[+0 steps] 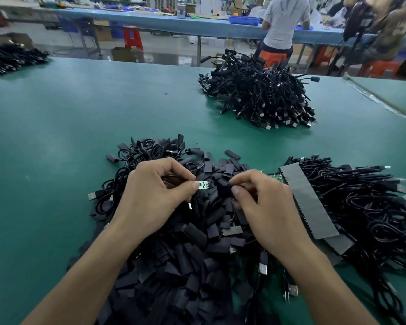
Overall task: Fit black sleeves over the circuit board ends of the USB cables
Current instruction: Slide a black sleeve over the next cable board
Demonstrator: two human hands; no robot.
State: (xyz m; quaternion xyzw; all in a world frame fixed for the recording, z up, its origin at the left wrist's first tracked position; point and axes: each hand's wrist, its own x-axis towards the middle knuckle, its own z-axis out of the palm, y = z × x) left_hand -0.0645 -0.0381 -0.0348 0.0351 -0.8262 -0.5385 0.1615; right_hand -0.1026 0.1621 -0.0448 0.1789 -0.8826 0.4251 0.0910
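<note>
The circuit board [203, 184] on my cable end is small, narrow and green, with a pale patch and tiny dark parts on it; any print there is too small for me to read; its thin black cable runs off under my left palm. The black sleeve [223, 192] is a short, flat, matt tube, and its open mouth seems to face the board, though the dark heap behind blurs its edge.

My left hand [155, 195] pinches the board's near end between thumb and forefinger; my right hand [263, 207] pinches the sleeve the same way; board and sleeve lie between my two thumbs, the sleeve just beside the board at its 3 o'clock.

Below both hands, at 6 o'clock, spreads the heap of loose sleeves [185, 254] on the green table [80, 113]; at 3 o'clock lies a bundle of USB cables [361, 207] under a grey strip [307, 202]; at 1 o'clock, well apart, a tall pile of cables [258, 95]; at 10 o'clock, far off, another dark pile [10, 57].
</note>
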